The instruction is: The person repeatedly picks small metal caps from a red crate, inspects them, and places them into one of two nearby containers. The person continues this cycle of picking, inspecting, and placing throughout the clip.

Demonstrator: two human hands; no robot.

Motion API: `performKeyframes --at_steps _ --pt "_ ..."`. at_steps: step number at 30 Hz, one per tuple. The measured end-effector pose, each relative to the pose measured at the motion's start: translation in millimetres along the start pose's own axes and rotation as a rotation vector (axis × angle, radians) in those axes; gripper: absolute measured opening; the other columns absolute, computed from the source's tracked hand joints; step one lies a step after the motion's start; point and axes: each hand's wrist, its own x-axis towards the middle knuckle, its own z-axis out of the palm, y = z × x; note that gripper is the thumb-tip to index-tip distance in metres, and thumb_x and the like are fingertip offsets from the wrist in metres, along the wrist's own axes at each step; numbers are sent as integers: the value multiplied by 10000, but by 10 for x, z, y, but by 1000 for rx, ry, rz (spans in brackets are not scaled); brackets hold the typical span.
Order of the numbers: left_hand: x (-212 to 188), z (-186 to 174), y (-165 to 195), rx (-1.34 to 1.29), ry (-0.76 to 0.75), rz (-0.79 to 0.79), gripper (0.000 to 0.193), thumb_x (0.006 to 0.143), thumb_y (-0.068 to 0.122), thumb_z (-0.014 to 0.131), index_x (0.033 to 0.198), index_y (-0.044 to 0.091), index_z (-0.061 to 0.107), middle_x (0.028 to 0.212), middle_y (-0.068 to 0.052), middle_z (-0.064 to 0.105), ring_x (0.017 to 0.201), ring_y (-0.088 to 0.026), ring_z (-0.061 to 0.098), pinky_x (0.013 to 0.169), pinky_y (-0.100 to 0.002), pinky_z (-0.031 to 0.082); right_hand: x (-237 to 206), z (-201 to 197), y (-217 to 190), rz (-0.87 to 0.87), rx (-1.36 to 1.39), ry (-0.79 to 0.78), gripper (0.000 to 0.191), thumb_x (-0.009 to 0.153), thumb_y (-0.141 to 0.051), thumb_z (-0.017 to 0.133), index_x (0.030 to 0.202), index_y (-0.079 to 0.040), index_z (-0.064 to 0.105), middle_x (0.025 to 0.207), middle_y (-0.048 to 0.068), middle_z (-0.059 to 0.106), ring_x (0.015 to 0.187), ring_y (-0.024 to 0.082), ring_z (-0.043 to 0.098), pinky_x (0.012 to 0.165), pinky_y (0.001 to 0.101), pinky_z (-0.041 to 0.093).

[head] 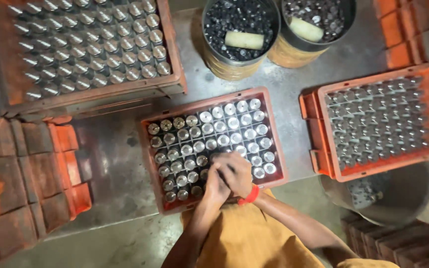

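Note:
An orange plastic crate (279, 141) sits in front of me on the grey floor, packed with rows of upright shiny metal cylinders (224, 130). Both my hands are over its near right corner, pressed together. My left hand (216, 186) and my right hand (235, 171) overlap, fingers curled, touching the cylinders in the front rows. A red band (249, 195) circles my right wrist. Whether either hand grips a cylinder is hidden by the fingers.
A second filled orange crate (323, 134) lies to the right, a larger one (172, 69) at upper left. Two round metal tins (224, 64) of small dark parts stand behind. Stacked crates (26, 183) flank the left, a dark metal pan (403, 198) sits lower right.

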Motion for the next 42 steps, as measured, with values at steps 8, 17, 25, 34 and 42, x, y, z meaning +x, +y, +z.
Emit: performKeyframes --at_steps 8,17,25,34,42 --pt "-115 10 257 110 -206 -41 178 1051 299 572 1048 121 582 794 -3 558 600 -100 468 510 -237 364 584 -747 817 261 -191 200 148 934 -100 726 1078 -70 705 1019 115 751 899 246 676 824 348 534" --pt "-258 129 333 52 -228 137 353 1044 394 555 1212 86 596 799 1 520 641 -105 454 540 -235 358 1045 -791 1304 243 -416 154 164 745 -105 888 867 -83 779 943 112 582 889 278 600 802 378 496" --pt "-524 355 317 489 -231 103 480 991 391 566 1418 173 572 774 24 511 604 -79 435 511 -218 337 576 -797 871 237 -217 44 181 931 -138 752 1102 -79 756 1132 65 724 1032 206 654 933 364 513" --pt "-215 297 81 414 -153 -1 335 1043 324 657 1228 51 599 842 -35 575 628 -114 503 528 -234 392 206 -711 900 372 168 -324 246 876 -148 821 1026 39 766 1032 86 773 962 142 685 896 333 538" --pt "-202 282 214 66 -29 66 177 1015 215 517 1087 77 600 844 -76 648 643 -147 539 562 -263 433 1178 -992 1401 -190 -472 41 186 825 -150 841 992 -107 771 1126 165 695 1040 325 608 929 431 472"
